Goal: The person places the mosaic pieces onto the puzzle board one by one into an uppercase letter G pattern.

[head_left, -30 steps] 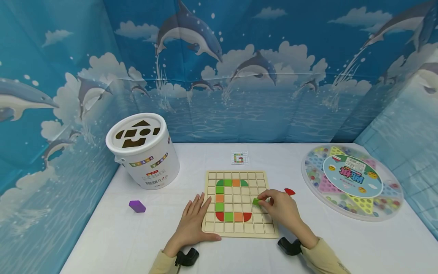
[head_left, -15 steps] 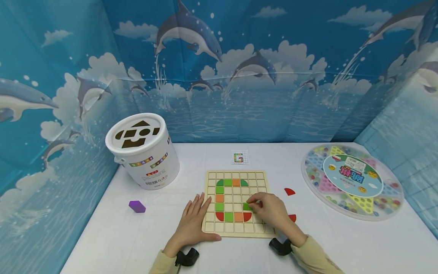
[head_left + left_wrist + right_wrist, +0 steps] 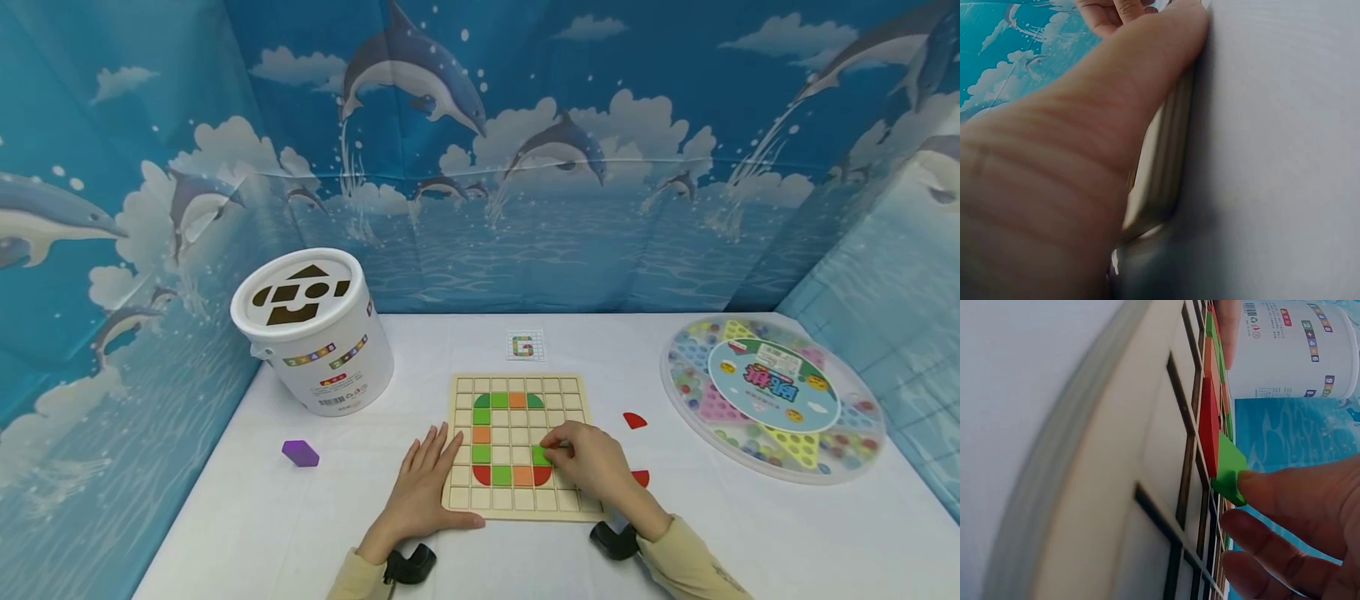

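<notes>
My right hand (image 3: 594, 463) pinches a green square tile (image 3: 539, 455) over the wooden grid board (image 3: 536, 502), just above the red quarter-round tile (image 3: 542, 476) of the bottom row. Seen from the right wrist, that green tile (image 3: 1230, 464) stands tilted beside the red tile (image 3: 1209, 428), thumb against its face. With fingers spread, my left hand (image 3: 422, 493) rests on the board's left edge, its thumb near the front corner. Green, orange and red tiles form a bracket shape on the grid. In the left wrist view, the left hand (image 3: 1116, 81) hides most of the board.
Two red quarter-round pieces (image 3: 634, 420) lie right of the board, one partly behind the right hand. Behind the board is a pattern card (image 3: 525, 345). A white bucket (image 3: 330, 367) and a purple block (image 3: 301, 453) are left; a round marble game box (image 3: 772, 400) is right.
My right hand has moved left and slightly down with the green tile, then stayed there over the last half second. A second red piece came into view. The left hand has stayed still.
</notes>
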